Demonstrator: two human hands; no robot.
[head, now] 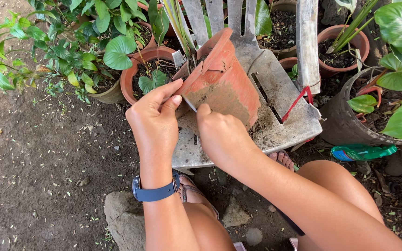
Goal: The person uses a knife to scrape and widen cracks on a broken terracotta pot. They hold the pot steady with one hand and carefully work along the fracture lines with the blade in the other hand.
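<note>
A cracked terracotta-coloured pot lies tilted on its side on a dirty white plastic chair, its rim pointing away from me. My left hand steadies the pot's base with thumb and fingers. My right hand is closed around a thin metal tool, whose tip pokes out against the bottom of the pot. A blue band sits on my left wrist.
Potted plants crowd the top: a clay pot with soil, leafy green shrubs, a dark pot at right. A green bottle lies on the ground. Red string hangs on the chair. Stones lie under my knees.
</note>
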